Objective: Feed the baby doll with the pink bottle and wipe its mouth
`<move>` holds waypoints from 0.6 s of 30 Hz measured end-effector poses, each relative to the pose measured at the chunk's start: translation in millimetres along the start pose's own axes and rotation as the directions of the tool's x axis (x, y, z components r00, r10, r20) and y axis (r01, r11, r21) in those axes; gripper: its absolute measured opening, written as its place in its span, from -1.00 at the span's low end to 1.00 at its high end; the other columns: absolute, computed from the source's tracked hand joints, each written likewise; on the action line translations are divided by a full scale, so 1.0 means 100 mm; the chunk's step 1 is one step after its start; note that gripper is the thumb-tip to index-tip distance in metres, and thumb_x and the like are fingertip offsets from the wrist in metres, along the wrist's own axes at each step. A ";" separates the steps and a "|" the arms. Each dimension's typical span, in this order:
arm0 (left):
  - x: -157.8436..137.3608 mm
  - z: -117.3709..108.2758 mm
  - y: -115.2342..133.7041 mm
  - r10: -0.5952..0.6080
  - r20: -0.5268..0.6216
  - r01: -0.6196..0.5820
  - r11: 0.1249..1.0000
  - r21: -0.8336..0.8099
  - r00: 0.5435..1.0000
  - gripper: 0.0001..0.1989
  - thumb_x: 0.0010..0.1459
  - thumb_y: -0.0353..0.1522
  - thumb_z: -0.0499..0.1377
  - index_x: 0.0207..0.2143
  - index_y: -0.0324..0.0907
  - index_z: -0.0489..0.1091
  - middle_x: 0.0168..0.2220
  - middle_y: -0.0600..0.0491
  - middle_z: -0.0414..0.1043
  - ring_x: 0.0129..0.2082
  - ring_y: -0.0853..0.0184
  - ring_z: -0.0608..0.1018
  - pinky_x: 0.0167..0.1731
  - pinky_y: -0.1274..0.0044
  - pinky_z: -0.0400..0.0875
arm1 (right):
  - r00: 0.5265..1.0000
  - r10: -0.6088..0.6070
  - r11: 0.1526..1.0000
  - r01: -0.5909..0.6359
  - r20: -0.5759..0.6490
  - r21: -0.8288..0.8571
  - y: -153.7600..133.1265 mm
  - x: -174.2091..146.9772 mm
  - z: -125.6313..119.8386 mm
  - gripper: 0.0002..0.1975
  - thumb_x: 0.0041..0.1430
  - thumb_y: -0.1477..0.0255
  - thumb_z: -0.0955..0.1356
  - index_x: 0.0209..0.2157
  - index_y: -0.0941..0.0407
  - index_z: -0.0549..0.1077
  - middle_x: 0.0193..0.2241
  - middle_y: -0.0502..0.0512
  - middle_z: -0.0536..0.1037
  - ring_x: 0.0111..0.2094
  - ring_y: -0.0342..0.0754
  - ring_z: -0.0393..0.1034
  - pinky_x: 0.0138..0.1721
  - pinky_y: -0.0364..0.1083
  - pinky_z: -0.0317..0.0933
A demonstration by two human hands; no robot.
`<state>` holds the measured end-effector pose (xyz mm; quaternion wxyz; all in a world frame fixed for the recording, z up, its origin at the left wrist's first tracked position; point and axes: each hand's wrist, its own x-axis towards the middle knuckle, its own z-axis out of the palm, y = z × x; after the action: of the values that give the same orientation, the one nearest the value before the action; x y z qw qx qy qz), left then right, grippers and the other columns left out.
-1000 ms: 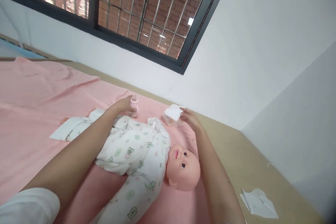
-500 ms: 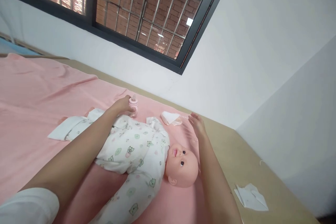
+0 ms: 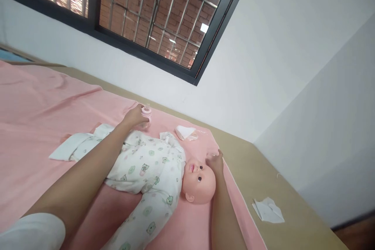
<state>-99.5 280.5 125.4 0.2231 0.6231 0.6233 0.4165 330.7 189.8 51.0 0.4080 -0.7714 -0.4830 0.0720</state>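
Observation:
My left hand (image 3: 134, 117) is wrapped round a small baby bottle (image 3: 146, 113) with a pink collar and a teat on top. The bottle is upright on the far side of the doll. Close beside the doll's head, my right hand (image 3: 216, 162) is closed at the pink cloth, with a small clear thing (image 3: 211, 156) at its fingers; its kind is hard to make out. The baby doll (image 3: 152, 160) lies on its back in white printed clothes, head to the right. My left forearm crosses over its legs.
A pink cloth (image 3: 38, 109) covers much of the tan tabletop (image 3: 240, 150). On the cloth past the doll's shoulder lies a folded white tissue with clear wrapping (image 3: 185, 133). Another folded white tissue (image 3: 268, 209) lies at the right. A white wall and barred window (image 3: 149, 11) stand behind.
My right hand has come down and nearer, from raised with fingers apart to closed near the doll's head. The left hand keeps hold of the bottle. The view has shifted slightly.

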 end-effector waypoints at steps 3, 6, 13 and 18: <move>0.00 -0.02 0.11 0.028 -0.011 -0.029 0.994 -0.107 1.000 -0.36 -0.20 -0.34 0.29 0.02 -0.14 0.27 0.00 -0.10 0.49 0.03 0.00 0.52 -0.04 0.35 0.41 | 1.000 0.002 1.000 -0.002 0.026 -0.024 0.05 -0.02 0.02 -0.18 -0.07 0.32 0.32 0.28 0.20 0.17 0.10 0.43 0.44 0.14 0.31 0.36 0.14 0.18 0.22; -0.07 -0.08 0.30 0.091 0.030 -0.082 0.969 -0.234 0.995 -0.26 -0.15 -0.32 0.27 0.14 -0.19 0.19 0.05 -0.11 0.47 -0.01 0.16 0.56 -0.07 0.47 0.44 | 0.999 0.024 1.000 -0.024 0.028 -0.015 0.01 -0.03 -0.02 -0.26 -0.03 0.32 0.29 0.24 0.18 0.22 0.11 0.39 0.44 0.16 0.28 0.35 0.15 0.14 0.23; -0.52 -0.17 0.93 0.328 0.253 -0.177 0.860 -0.479 0.910 -0.16 -0.11 -0.34 0.30 0.25 -0.15 0.09 -0.16 0.02 0.55 -0.08 0.17 0.58 -0.09 0.43 0.43 | 0.997 -0.006 0.910 0.038 -0.079 0.413 -0.77 -0.15 -0.39 -0.21 0.02 0.21 0.38 0.24 0.17 0.11 0.16 0.40 0.39 0.07 0.12 0.45 0.13 0.08 0.31; -0.84 -0.05 1.17 0.466 0.336 -0.353 0.869 -0.346 0.818 -0.15 -0.10 -0.33 0.26 0.28 -0.08 0.07 -0.13 0.02 0.52 -0.17 0.16 0.57 -0.24 0.44 0.42 | 0.909 -0.411 0.654 0.347 -0.069 0.672 -1.62 -0.57 -0.71 -0.24 0.10 0.17 0.43 0.29 -0.04 0.13 0.29 0.21 0.26 0.18 0.05 0.36 0.18 0.03 0.29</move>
<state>-24.0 183.5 201.6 0.3347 0.7804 0.3501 0.3955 225.2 136.7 194.3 0.6416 -0.4501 -0.5918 0.1882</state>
